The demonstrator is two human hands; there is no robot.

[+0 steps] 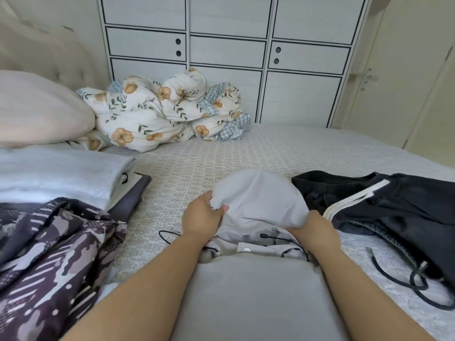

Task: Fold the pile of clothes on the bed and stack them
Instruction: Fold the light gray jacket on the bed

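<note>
Centrally, bare bed lies open beyond my grey hoodie at lower middle, between folded stack left and black pants right, where my left hand and right hand both grip its hood.

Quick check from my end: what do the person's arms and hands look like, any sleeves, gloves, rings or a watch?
Both forearms are bare up to the bottom edge of the picture, so no sleeves show. The left hand and the right hand wear no gloves. No watch, bracelet or ring is visible on the parts of the wrists and fingers that show. Some fingers are hidden in grey fabric.
</note>
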